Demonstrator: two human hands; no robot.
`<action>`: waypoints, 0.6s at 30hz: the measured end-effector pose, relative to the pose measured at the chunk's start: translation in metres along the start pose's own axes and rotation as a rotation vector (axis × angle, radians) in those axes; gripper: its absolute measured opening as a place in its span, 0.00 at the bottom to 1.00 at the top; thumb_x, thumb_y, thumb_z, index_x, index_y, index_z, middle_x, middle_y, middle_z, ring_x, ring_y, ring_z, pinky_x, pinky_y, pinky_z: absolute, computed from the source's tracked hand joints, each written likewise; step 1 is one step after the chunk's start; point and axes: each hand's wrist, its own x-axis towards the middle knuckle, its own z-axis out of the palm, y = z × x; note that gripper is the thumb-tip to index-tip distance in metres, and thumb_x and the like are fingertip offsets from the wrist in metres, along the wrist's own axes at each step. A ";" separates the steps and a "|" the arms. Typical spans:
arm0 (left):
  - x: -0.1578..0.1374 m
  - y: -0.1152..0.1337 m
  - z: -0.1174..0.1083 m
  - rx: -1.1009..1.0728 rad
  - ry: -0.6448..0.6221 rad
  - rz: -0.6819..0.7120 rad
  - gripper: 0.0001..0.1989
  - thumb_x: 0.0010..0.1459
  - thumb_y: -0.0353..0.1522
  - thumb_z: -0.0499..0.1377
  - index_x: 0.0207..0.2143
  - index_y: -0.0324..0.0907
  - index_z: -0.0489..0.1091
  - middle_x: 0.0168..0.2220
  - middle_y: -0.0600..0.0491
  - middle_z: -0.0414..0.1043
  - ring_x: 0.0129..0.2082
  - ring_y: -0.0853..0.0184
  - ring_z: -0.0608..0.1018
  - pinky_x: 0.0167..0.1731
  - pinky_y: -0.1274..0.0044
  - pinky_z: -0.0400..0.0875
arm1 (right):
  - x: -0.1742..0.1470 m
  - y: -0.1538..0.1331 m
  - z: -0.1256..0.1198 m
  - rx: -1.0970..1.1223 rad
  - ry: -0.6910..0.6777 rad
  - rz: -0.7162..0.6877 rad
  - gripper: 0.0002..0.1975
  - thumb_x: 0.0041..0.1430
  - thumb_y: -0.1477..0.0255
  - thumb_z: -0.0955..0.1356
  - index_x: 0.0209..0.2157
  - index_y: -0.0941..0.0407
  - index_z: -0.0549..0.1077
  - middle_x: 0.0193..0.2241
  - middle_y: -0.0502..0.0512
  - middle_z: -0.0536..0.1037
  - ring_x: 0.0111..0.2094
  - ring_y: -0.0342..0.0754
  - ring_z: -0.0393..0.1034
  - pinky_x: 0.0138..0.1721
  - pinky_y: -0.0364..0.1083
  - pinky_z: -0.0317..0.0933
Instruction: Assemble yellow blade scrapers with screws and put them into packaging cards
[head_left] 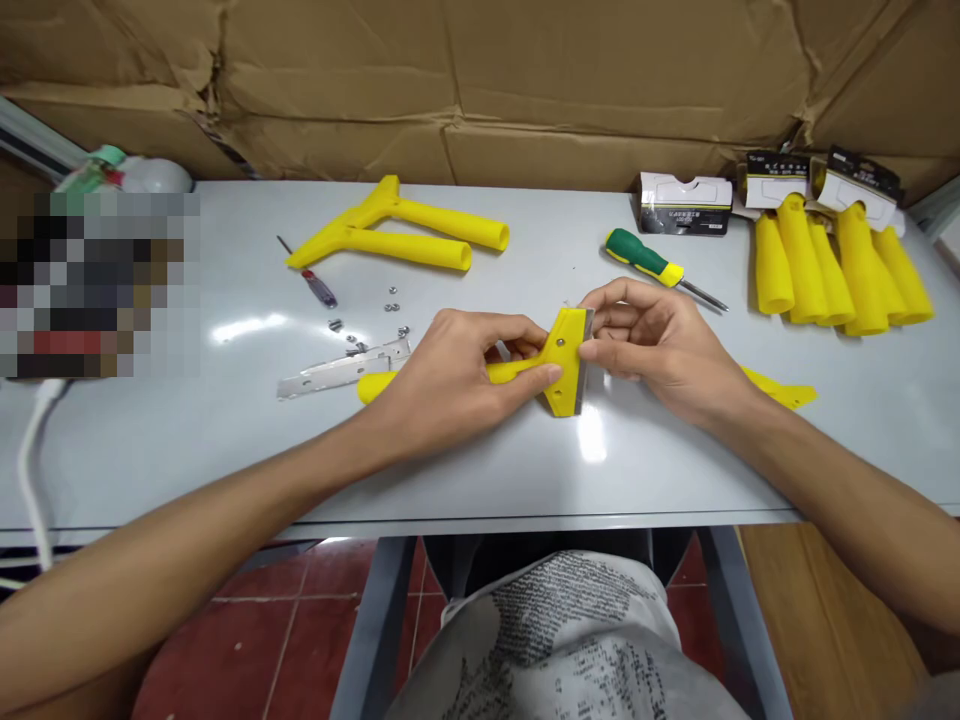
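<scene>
My left hand (480, 375) is wrapped round the neck of a yellow scraper (568, 375), its thumb lying on the head. The scraper's handle points left, and a screw shows in the head. Along the head's right side runs a metal blade (584, 375). My right hand (652, 335) pinches the blade's upper part between thumb and fingers; some fingertips are hidden behind it. Left of my left hand lie metal blade strips (330, 375) and several small screws (391, 306). Another yellow plastic part (791, 390) sticks out from behind my right wrist.
Two yellow scraper handles (420, 245) lie at the back, near a small screwdriver (321, 289). A green-and-yellow screwdriver (645, 258) is at right, before a black-and-white card (684, 205). Several carded yellow scrapers (855, 270) stand at far right. Cardboard (450, 80) walls the back.
</scene>
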 end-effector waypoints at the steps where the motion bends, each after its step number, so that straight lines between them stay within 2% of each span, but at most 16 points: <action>1: 0.000 0.000 0.000 -0.002 0.005 0.003 0.06 0.64 0.37 0.68 0.38 0.46 0.84 0.37 0.59 0.87 0.34 0.70 0.82 0.39 0.78 0.74 | 0.000 0.000 0.000 -0.011 0.008 -0.016 0.23 0.49 0.73 0.86 0.45 0.54 0.80 0.38 0.50 0.82 0.32 0.39 0.72 0.28 0.41 0.61; 8: 0.000 -0.005 0.002 -0.041 -0.004 0.006 0.12 0.69 0.42 0.66 0.47 0.47 0.84 0.43 0.57 0.89 0.41 0.67 0.86 0.44 0.75 0.78 | 0.002 -0.002 0.003 -0.077 0.029 -0.095 0.23 0.47 0.75 0.86 0.44 0.55 0.80 0.36 0.48 0.82 0.36 0.40 0.76 0.37 0.41 0.72; 12: 0.001 -0.007 0.004 -0.144 -0.031 0.015 0.10 0.69 0.41 0.67 0.46 0.46 0.83 0.45 0.56 0.89 0.42 0.67 0.87 0.47 0.74 0.82 | 0.004 0.000 0.002 -0.067 0.013 -0.106 0.24 0.46 0.76 0.87 0.44 0.56 0.81 0.36 0.47 0.83 0.35 0.39 0.76 0.38 0.40 0.72; 14: 0.001 -0.007 0.004 -0.203 -0.042 0.019 0.11 0.68 0.42 0.69 0.46 0.45 0.81 0.45 0.54 0.88 0.42 0.66 0.88 0.49 0.73 0.83 | 0.003 -0.003 0.001 -0.096 0.000 -0.112 0.25 0.47 0.74 0.87 0.45 0.55 0.81 0.36 0.48 0.84 0.35 0.40 0.77 0.37 0.41 0.72; 16: 0.000 -0.007 0.004 -0.250 -0.058 0.015 0.13 0.68 0.43 0.69 0.47 0.45 0.80 0.43 0.54 0.88 0.42 0.65 0.88 0.48 0.72 0.84 | 0.001 -0.011 -0.004 -0.209 -0.018 -0.128 0.23 0.52 0.68 0.86 0.47 0.55 0.82 0.36 0.49 0.84 0.33 0.41 0.77 0.35 0.43 0.71; 18: 0.000 -0.008 0.004 -0.292 -0.075 -0.001 0.13 0.68 0.42 0.69 0.49 0.44 0.78 0.42 0.54 0.87 0.40 0.65 0.87 0.44 0.72 0.84 | -0.002 -0.022 -0.013 -0.451 -0.001 -0.209 0.18 0.60 0.63 0.83 0.48 0.54 0.83 0.35 0.51 0.84 0.31 0.42 0.74 0.33 0.45 0.68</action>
